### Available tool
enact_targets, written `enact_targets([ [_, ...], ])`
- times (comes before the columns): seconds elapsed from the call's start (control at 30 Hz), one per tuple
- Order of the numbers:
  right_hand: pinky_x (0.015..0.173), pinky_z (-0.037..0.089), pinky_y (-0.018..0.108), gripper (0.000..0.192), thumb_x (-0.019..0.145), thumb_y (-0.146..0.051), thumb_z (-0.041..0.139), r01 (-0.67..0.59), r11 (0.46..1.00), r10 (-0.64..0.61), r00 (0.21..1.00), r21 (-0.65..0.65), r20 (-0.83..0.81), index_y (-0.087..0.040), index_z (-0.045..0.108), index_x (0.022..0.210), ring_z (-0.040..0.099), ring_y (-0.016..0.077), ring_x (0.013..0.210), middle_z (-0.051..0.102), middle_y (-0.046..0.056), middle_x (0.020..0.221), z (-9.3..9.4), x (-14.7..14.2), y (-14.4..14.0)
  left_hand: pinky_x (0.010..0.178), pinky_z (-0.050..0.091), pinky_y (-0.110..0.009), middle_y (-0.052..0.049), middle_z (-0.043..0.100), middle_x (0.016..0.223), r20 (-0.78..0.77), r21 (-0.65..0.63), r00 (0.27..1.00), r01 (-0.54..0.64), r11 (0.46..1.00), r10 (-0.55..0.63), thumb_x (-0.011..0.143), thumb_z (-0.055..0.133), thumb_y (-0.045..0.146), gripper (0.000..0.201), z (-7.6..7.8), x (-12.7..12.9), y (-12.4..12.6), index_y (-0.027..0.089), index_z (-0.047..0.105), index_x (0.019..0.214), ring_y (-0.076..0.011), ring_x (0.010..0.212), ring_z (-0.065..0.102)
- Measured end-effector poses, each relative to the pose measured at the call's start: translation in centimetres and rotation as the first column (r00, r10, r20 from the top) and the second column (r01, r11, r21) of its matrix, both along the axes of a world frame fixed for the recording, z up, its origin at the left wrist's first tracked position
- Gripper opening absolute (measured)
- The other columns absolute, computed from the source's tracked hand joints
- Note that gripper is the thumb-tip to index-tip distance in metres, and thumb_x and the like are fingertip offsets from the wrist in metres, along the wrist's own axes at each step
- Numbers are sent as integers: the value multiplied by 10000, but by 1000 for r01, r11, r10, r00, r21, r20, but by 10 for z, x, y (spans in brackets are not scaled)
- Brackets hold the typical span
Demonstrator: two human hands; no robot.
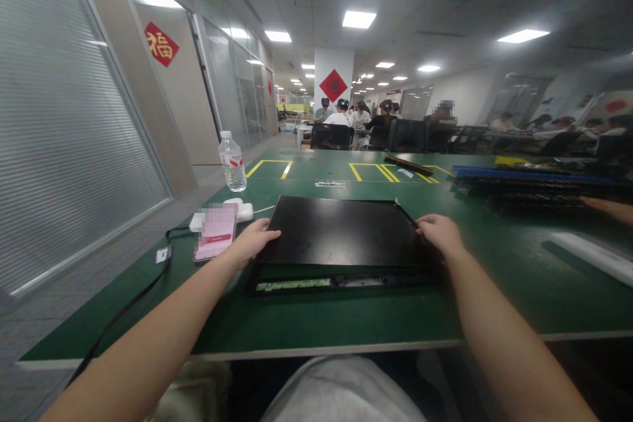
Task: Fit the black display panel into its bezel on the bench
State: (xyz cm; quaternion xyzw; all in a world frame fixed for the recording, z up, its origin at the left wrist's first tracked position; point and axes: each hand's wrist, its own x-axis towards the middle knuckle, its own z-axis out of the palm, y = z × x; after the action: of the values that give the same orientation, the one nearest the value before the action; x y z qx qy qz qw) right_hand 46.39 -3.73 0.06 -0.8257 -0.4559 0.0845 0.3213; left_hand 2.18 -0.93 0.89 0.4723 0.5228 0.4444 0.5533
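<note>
Black flat panel, matte and rectangular, lies on the green bench, its near edge showing a circuit strip. Left hand and right hand grip its side edges, fingers curled.

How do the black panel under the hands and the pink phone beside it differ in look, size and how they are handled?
The black panel is far larger than the pink phone. The panel is plain black with a strip of inner parts showing along its near edge; the phone is pink. The left hand and right hand grip the panel's side edges, while the phone lies untouched just left of the left hand. Both lie flat on the green table.
</note>
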Motion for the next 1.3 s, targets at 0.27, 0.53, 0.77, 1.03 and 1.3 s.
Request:
enact_targets([
  [0.27,648,447,281,268,734,-223,583,8,1000,-8,1000,3,5,-235,783,911,672,217,820,759,46,827,0,0,-1,630,571,-307,-42,755,749,-24,0,999,22,1000,-22,684,763,107,349,3,1,-2,162,605,990,-218,642,728],
  [0.53,648,453,271,297,728,-223,585,2,1000,-1,999,-13,35,-219,790,943,673,212,820,763,61,851,-2,3,1,644,574,-316,-41,753,742,-47,16,998,35,999,-34,694,760,117,318,3,2,-2,164,604,967,-224,662,732],
  [0.77,672,453,278,305,730,-206,561,-9,999,10,1000,-43,11,-215,785,937,677,204,798,768,42,862,-5,8,4,695,587,-343,-49,761,772,-36,20,998,56,998,-55,647,813,163,392,0,0,0,167,596,973,-242,712,745],
  [1.03,668,463,280,304,704,-210,561,-13,1000,13,1000,-11,-6,-212,786,908,682,209,795,766,45,814,-6,9,4,819,583,-403,-85,783,921,-62,111,997,53,992,-46,571,853,268,497,2,-3,-1,161,652,1013,-277,861,745],
  [1.3,685,480,284,285,693,-216,579,-17,1000,18,999,11,-45,-218,787,888,685,207,769,767,46,817,-10,13,8,929,529,-452,-116,738,1108,-474,354,878,116,928,71,591,796,492,411,-5,-16,11,181,747,857,-353,1075,674],
])
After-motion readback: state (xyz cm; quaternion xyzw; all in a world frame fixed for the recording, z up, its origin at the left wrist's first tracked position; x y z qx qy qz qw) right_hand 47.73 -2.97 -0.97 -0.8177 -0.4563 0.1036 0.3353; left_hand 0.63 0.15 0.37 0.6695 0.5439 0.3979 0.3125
